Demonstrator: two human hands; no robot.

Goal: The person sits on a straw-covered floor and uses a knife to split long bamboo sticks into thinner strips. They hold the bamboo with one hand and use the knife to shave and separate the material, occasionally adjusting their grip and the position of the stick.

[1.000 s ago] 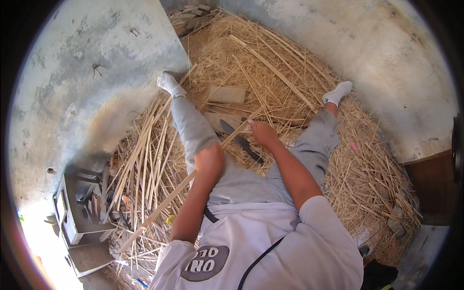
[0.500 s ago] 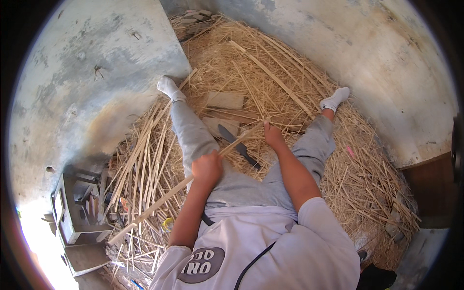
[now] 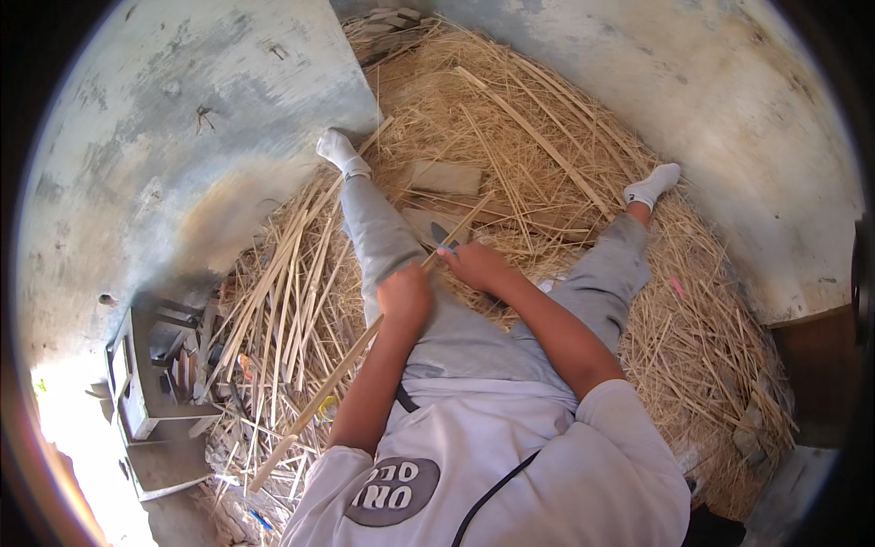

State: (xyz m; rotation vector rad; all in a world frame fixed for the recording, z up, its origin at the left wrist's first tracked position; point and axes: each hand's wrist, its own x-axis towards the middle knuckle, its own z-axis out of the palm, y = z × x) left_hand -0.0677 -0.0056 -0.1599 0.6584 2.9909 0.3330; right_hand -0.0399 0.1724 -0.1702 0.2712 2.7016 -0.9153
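I sit on the floor with my legs spread over straw. My left hand (image 3: 406, 296) is closed around a long thin cane stick (image 3: 333, 387) that runs from my lower left up across my left thigh. My right hand (image 3: 476, 266) grips the same stick a little further up, holding a dark knife blade (image 3: 438, 234) against it. The stick's far end (image 3: 483, 202) lies over a flat wooden board (image 3: 421, 221) between my legs.
A bundle of split cane strips (image 3: 287, 283) lies beside my left leg. A second flat board (image 3: 447, 178) rests further ahead. Straw shavings (image 3: 547, 137) cover the floor up to the grey walls (image 3: 729, 109). A small wooden stand with tools (image 3: 150, 374) sits at the left.
My right hand has drawn back left along the stick toward my left hand. The stick now reaches further forward over the board.
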